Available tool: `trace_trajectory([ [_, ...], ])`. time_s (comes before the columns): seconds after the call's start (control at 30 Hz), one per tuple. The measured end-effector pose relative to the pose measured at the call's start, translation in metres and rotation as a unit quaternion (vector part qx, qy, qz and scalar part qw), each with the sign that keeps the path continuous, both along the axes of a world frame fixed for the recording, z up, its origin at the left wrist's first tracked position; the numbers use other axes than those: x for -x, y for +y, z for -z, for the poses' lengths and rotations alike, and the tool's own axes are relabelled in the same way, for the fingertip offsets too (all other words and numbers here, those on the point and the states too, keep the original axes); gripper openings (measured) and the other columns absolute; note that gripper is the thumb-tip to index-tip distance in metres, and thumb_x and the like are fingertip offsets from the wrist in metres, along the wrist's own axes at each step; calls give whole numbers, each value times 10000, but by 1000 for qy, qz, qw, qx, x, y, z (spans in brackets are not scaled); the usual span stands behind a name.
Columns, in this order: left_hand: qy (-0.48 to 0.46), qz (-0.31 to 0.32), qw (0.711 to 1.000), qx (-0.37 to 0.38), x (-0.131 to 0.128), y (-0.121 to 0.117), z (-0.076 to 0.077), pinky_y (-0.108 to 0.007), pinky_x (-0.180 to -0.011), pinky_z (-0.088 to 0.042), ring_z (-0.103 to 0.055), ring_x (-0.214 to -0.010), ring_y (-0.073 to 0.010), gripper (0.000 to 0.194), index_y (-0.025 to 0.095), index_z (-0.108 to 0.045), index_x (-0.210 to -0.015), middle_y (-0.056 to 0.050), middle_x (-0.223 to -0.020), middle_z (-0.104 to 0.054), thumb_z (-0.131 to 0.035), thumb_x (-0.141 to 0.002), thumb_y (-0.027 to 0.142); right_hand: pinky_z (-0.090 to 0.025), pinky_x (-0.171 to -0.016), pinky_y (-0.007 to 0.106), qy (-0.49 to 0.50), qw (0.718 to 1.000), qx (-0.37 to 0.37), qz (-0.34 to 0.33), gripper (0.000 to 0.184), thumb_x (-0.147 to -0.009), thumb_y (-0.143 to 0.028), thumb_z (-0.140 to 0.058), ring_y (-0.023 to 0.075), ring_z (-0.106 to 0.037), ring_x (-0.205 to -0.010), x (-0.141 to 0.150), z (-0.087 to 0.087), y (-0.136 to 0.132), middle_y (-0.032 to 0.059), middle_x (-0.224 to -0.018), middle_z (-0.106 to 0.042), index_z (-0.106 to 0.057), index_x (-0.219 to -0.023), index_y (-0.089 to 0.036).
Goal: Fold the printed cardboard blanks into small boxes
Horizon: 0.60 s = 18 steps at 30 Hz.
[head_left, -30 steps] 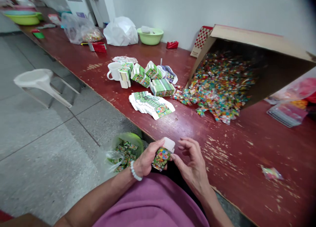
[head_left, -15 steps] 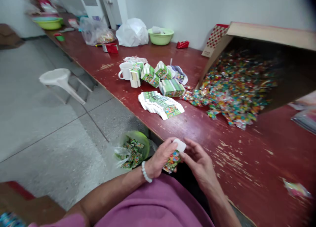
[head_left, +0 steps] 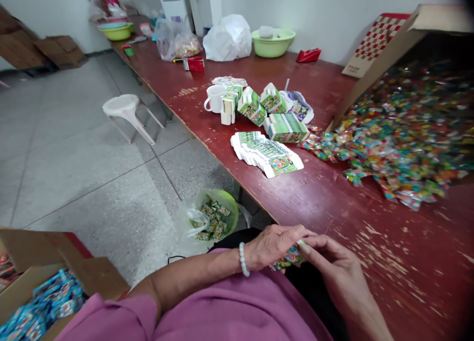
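Note:
Close to my body, over my lap, is a small green printed carton (head_left: 292,256), mostly covered by my hands. My left hand (head_left: 274,244), with a pale bead bracelet at its wrist, is wrapped over the carton from above. The thumb and fingers of my right hand (head_left: 333,257) pinch its upper end, where a bit of white flap shows. Ahead on the red table (head_left: 255,188) lies a fanned stack of flat cartons (head_left: 266,153). Wrapped candies (head_left: 400,153) spill from a tipped cardboard box (head_left: 359,91) at the right.
Banded carton bundles (head_left: 286,127) and a white mug (head_left: 215,99) stand behind the stack. Below the table edge, a bag-lined green bucket (head_left: 232,207) holds filled cartons. A white stool (head_left: 124,106) and an open box of blue packets (head_left: 87,277) are at left.
The view has swung left, so things appear further right. My left hand now lies over the carton's top, and the white flap that stood up is mostly hidden.

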<state>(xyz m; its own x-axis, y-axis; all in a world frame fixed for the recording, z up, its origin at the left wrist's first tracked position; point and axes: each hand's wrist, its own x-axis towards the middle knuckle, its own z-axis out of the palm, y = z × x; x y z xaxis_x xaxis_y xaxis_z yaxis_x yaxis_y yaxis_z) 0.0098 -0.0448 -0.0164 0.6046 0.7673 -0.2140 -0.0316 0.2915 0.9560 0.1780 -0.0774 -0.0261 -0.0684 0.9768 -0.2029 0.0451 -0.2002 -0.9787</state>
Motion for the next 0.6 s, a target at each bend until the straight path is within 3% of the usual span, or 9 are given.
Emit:
trace_trajectory([
  [0.13,-13,-4,995,102,2,2,4,-310,-727,-498,-608,-768,-182,592,153,-691,-1221,-75,-934,-685,-443,-901,585,-563,-645,282,-81,994,-70,-3,177,-831,-376,-713,190,-676,-725,0,3,-4,65,-859,-735,-736,-828,-201],
  [0.27,-73,-59,980,178,2,4,14,-285,-699,-491,-608,-754,-172,414,152,-731,-1106,-79,-949,-693,-615,-805,412,-535,-785,347,-219,949,-226,-13,144,-900,-334,-632,220,-660,-892,11,9,-14,71,-970,-698,-695,-973,-227],
  [0.3,-95,-79,973,197,1,4,16,-282,-695,-489,-609,-744,-168,391,150,-731,-1083,-75,-927,-689,-641,-783,383,-526,-819,383,-254,932,-260,-10,215,-886,-367,-648,246,-646,-955,15,11,-16,91,-1035,-683,-669,-1046,-225],
  [0.37,-134,-115,957,231,0,5,18,-280,-681,-483,-603,-705,-154,384,148,-714,-1078,-57,-867,-666,-669,-766,368,-498,-873,471,-336,891,-305,-8,539,-802,-471,-718,318,-595,-1077,24,15,-20,151,-1195,-628,-570,-1245,-203],
  [0.43,-156,-146,949,231,-2,4,17,-280,-701,-479,-596,-716,-148,391,149,-694,-1088,-44,-857,-643,-668,-786,395,-455,-910,545,-415,849,-326,-11,837,-715,-539,-762,378,-541,-1141,30,19,-23,201,-1297,-568,-439,-1392,-169],
  [0.47,-156,-162,950,216,-3,3,17,-283,-731,-478,-596,-755,-153,395,149,-688,-1089,-45,-879,-638,-659,-804,420,-434,-924,566,-444,832,-332,-11,881,-706,-533,-762,391,-527,-1150,32,20,-23,209,-1314,-556,-403,-1420,-163],
  [0.53,-142,-187,957,171,-6,0,15,-291,-812,-469,-594,-871,-174,408,143,-686,-1072,-57,-953,-635,-629,-835,469,-416,-932,571,-474,813,-338,-5,818,-728,-464,-737,386,-527,-1132,34,22,-21,198,-1294,-568,-403,-1414,-169],
  [0.6,-120,-203,963,132,-9,-2,14,-298,-877,-454,-581,-969,-194,415,135,-684,-1045,-70,-1013,-631,-597,-856,494,-426,-923,547,-469,815,-341,-1,719,-739,-380,-708,363,-539,-1101,35,25,-18,180,-1252,-585,-434,-1372,-177],
])
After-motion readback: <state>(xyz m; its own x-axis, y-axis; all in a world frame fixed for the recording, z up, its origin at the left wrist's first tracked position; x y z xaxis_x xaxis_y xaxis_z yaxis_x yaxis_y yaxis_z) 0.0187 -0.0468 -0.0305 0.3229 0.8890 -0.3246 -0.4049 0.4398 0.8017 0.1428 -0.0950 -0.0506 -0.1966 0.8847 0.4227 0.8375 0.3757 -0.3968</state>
